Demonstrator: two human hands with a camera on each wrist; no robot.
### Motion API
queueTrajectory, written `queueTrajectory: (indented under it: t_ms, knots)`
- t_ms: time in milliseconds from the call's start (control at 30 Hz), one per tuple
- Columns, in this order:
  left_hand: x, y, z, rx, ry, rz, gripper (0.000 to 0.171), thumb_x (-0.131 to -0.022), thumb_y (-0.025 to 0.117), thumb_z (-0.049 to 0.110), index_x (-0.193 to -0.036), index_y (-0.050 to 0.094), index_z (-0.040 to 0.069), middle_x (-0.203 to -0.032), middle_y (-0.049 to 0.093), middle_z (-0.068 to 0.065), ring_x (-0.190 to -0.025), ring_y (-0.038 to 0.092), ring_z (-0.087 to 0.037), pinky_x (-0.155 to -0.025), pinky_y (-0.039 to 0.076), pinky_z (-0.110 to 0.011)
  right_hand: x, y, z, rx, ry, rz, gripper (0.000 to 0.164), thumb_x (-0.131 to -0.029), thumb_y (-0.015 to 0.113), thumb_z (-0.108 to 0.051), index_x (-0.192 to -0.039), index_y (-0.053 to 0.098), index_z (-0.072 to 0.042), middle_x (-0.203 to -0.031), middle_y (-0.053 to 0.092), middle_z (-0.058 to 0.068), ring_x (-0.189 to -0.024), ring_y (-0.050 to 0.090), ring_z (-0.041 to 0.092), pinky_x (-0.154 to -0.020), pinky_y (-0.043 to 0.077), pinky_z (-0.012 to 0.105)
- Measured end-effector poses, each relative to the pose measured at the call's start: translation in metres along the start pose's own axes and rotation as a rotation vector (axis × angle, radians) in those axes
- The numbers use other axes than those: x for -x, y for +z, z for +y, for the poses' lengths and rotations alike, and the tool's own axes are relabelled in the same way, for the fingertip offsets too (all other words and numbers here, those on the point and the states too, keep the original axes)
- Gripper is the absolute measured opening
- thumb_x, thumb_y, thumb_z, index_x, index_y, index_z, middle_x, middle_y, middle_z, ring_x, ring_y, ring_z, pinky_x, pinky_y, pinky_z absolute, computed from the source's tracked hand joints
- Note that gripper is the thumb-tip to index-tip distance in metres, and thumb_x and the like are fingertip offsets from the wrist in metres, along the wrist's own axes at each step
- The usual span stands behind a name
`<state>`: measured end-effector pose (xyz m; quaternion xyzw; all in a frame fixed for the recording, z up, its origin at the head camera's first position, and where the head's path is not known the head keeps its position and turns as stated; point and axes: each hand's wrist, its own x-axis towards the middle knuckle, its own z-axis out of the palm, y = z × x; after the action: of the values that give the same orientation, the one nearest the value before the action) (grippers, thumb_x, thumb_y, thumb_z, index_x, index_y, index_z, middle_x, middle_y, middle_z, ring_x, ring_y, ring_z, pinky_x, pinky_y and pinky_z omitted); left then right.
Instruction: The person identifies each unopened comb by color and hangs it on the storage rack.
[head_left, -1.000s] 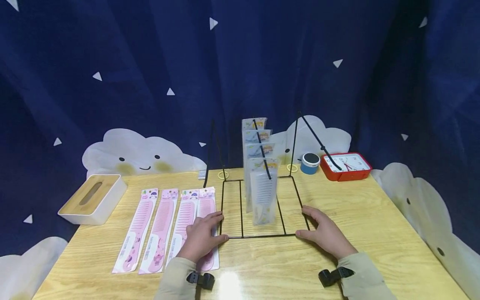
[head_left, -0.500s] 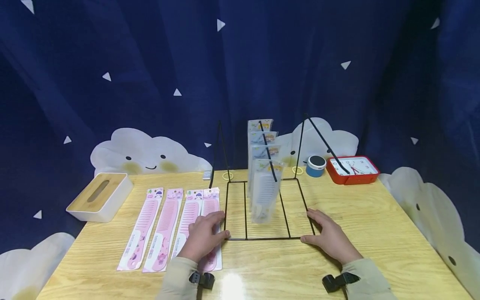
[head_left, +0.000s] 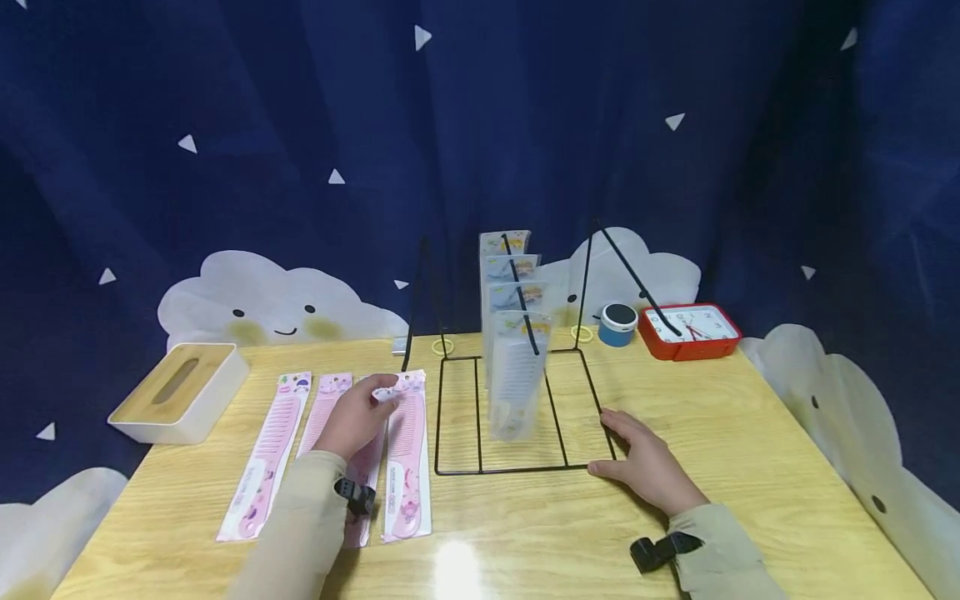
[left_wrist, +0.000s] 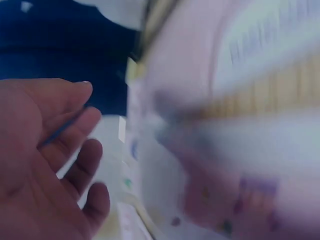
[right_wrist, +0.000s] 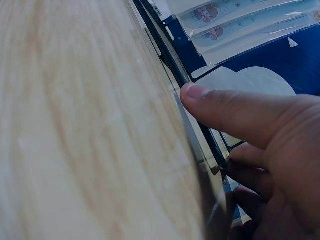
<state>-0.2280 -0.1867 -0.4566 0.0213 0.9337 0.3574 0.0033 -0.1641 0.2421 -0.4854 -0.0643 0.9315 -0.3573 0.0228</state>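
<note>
Several packaged pink combs lie side by side on the table. My left hand is over the middle packs, its fingertips by the top of the rightmost comb pack; whether they touch is unclear. In the left wrist view, the fingers are loosely bent with nothing in them, beside a blurred pink comb pack. A black wire rack stands at centre, with clear comb packs hanging on its middle arm. My right hand rests at the rack's front right corner, its thumb against the black wire.
A tissue box with a wooden lid sits at the back left. Behind the rack's right side are a small blue round speaker and a red clock. The rack's right arm slants over the clock. A dark blue curtain backs the table.
My left hand has left the rack's front left corner and moved left and farther back over the pink comb packs. The right hand stays at the rack's corner.
</note>
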Motion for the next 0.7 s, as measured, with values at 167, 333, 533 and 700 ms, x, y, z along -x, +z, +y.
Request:
queueTrajectory:
  t_ms: [167, 333, 533, 700]
  knots:
    - [-0.024, -0.001, -0.014, -0.007, -0.024, -0.038, 0.041, -0.099, 0.064, 0.018, -0.139, 0.058, 0.011, -0.129, 0.064, -0.012, -0.090, 0.060, -0.023, -0.069, 0.049, -0.033, -0.002, 0.001, 0.000, 0.001, 0.012, -0.010, 0.091, -0.080, 0.084, -0.042, -0.150, 0.044, -0.001, -0.157, 0.035, 0.023, -0.145, 0.028, 0.045, -0.111, 0.028, 0.062]
    - [-0.039, 0.003, -0.013, -0.026, 0.019, -0.058, 0.048, -0.097, 0.066, 0.017, -0.143, 0.054, 0.009, -0.134, 0.063, -0.016, -0.108, 0.064, -0.033, -0.087, 0.052, -0.046, -0.002, -0.001, 0.000, 0.004, 0.006, -0.003, 0.090, -0.079, 0.085, -0.039, -0.150, 0.044, 0.000, -0.157, 0.036, 0.023, -0.144, 0.029, 0.045, -0.111, 0.028, 0.062]
    - [-0.054, 0.004, -0.014, -0.063, 0.011, -0.167, 0.064, -0.091, 0.072, 0.013, -0.148, 0.045, 0.002, -0.133, 0.061, -0.024, -0.124, 0.057, -0.040, -0.103, 0.044, -0.053, -0.003, 0.002, -0.001, -0.001, -0.010, 0.003, 0.090, -0.079, 0.085, -0.039, -0.149, 0.045, 0.000, -0.156, 0.037, 0.023, -0.144, 0.029, 0.045, -0.111, 0.028, 0.062]
    - [-0.062, 0.003, -0.009, -0.189, 0.104, -0.219, 0.068, -0.085, 0.079, 0.013, -0.143, 0.049, -0.005, -0.133, 0.056, -0.027, -0.122, 0.056, -0.042, -0.106, 0.041, -0.053, -0.002, 0.003, 0.000, 0.001, -0.004, 0.008, 0.090, -0.079, 0.085, -0.039, -0.149, 0.045, 0.000, -0.156, 0.037, 0.022, -0.144, 0.029, 0.044, -0.111, 0.027, 0.062]
